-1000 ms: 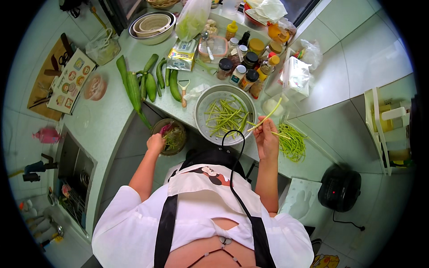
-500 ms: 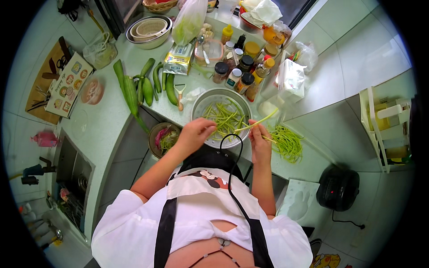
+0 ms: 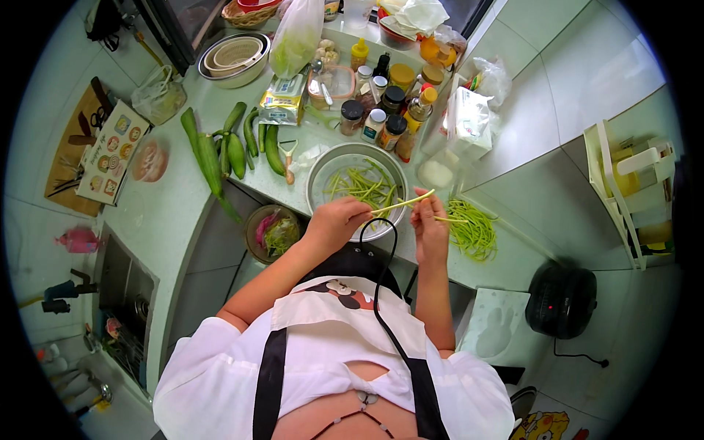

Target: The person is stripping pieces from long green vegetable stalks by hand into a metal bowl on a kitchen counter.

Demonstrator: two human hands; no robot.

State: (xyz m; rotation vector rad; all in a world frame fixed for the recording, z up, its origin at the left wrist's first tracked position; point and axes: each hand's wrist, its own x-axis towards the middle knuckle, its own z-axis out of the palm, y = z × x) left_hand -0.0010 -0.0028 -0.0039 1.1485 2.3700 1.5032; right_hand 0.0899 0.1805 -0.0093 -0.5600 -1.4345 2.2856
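Observation:
Over the front of a round metal basin [image 3: 314, 181], my left hand [image 3: 341, 220] pinches one end of a long thin green stem [image 3: 400, 204]. The fingers of my right hand [image 3: 430, 224] are closed on the same stem near its other end. A second thin stem [image 3: 450, 219] sticks out to the right from my right hand. Cut green pieces [image 3: 363, 185] lie in the basin. Right of my right hand is a heap of long green stems [image 3: 473, 231] on the counter. Left of my left forearm, a bowl [image 3: 253, 229] below the counter edge holds green and purplish scraps.
Left of the basin lie a peeler [image 3: 290, 161] and several long green gourds [image 3: 234, 154]. Jars and bottles [image 3: 372, 125] stand behind it, with a plastic-wrapped tissue pack [image 3: 469, 121] to their right. A black cord [image 3: 378, 271] hangs before my chest. Left is a sink [image 3: 125, 271].
My left hand has moved right and taken hold of the stem's left end. My right hand has shifted slightly. The whole view has moved a little.

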